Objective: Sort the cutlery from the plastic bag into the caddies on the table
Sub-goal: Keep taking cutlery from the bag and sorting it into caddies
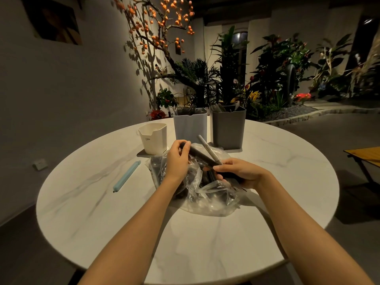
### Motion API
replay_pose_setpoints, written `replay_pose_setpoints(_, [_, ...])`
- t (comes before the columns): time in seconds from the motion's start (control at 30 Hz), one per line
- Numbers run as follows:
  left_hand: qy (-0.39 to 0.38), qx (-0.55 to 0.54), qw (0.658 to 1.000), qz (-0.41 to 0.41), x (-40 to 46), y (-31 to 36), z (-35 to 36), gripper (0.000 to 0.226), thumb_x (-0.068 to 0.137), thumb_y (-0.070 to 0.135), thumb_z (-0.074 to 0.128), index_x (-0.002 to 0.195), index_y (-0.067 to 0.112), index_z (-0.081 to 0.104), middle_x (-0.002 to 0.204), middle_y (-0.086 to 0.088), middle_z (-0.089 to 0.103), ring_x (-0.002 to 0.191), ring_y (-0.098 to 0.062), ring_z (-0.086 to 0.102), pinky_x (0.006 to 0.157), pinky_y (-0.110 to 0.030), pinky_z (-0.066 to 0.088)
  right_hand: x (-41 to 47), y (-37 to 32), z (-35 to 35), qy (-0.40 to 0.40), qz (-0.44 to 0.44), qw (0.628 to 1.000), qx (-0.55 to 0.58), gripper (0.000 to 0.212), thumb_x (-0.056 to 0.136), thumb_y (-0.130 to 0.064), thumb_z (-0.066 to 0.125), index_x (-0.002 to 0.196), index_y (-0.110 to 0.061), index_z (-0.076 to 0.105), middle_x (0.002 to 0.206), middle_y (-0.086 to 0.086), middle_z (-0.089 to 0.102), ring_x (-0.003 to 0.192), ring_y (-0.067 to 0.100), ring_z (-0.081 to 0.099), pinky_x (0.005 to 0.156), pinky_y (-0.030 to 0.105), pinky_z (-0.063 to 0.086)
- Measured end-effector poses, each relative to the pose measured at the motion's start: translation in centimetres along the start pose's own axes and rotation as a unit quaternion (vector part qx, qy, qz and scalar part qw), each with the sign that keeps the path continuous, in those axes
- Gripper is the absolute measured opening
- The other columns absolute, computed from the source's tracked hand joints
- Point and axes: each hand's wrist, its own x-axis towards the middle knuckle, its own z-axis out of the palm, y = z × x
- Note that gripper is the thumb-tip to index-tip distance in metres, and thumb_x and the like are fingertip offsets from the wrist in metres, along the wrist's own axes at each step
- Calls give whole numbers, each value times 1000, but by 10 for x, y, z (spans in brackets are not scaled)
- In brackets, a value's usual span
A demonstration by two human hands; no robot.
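Both hands work above the crumpled clear plastic bag [207,194]: left hand [178,159] pinches a dark cutlery handle's [198,156] far end, right hand [239,171] grips its near end plus a pale grey handle [208,148], short of the tall caddies [190,125].

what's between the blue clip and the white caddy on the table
Nothing: in the head view, the stretch of marble table between the blue clip and the white caddy is bare.
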Motion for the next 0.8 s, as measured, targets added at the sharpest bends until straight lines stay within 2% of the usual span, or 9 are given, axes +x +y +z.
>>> replay_pose_setpoints(0.07, [-1, -45, 999, -22, -1, 4, 0, 17, 101, 19, 47, 109, 6, 54, 86, -8, 59, 54, -4, 54, 48, -11, 46, 0, 0, -2, 25, -14, 998, 47, 15, 90, -15, 60, 101, -5, 64, 78, 8, 62, 59, 12, 57, 57, 20, 51])
replay_pose_setpoints(0.13, [9, -73, 997, -37, -1, 7, -1, 18, 100, 18, 49, 110, 6, 55, 87, -9, 61, 48, -5, 56, 47, -14, 48, -1, -1, -4, 48, -24, 995, 80, 16, 93, -10, 57, 107, -3, 62, 81, 10, 64, 57, 12, 57, 52, 17, 52])
replay_pose_setpoints(0.33, [19, -128, 989, -74, 0, 10, -8, 17, 95, 16, 58, 111, 12, 57, 96, -11, 68, 62, -10, 67, 61, -20, 56, -3, -3, -4, 75, -47, 985, 150, 22, 93, -7, 56, 113, -4, 62, 84, 11, 66, 59, 11, 58, 45, 14, 48])
replay_pose_setpoints(0.43, [12, -180, 977, -118, 0, 9, -9, 23, 92, 18, 62, 113, 13, 55, 95, -9, 69, 68, -10, 68, 64, -20, 56, -3, -2, -2, 85, -55, 986, 131, 25, 94, -6, 55, 117, -9, 63, 83, 9, 68, 62, 13, 56, 45, 14, 47])
replay_pose_setpoints(0.57, [-43, -212, 964, -157, -3, 10, -6, 16, 94, 21, 60, 104, 9, 64, 92, -5, 68, 73, -8, 66, 64, -20, 53, -1, -1, 1, 78, -61, 991, 87, 23, 93, -11, 57, 114, -15, 66, 85, 6, 69, 66, 14, 56, 51, 17, 47])
replay_pose_setpoints(0.7, [-72, -209, 962, -159, -6, 12, -3, 24, 97, 22, 55, 108, 5, 65, 99, -10, 70, 83, -14, 65, 64, -18, 54, 0, -1, 3, 61, -65, 995, 33, 24, 91, -20, 58, 113, -21, 67, 96, 8, 70, 72, 15, 59, 58, 20, 50])
replay_pose_setpoints(0.8, [-68, -203, 964, -158, -6, 14, -5, 21, 97, 23, 54, 106, 7, 65, 96, -9, 69, 81, -12, 64, 61, -17, 52, -1, -2, 3, 48, -64, 997, 10, 28, 89, -24, 58, 115, -20, 67, 102, 11, 69, 82, 18, 64, 68, 22, 53])
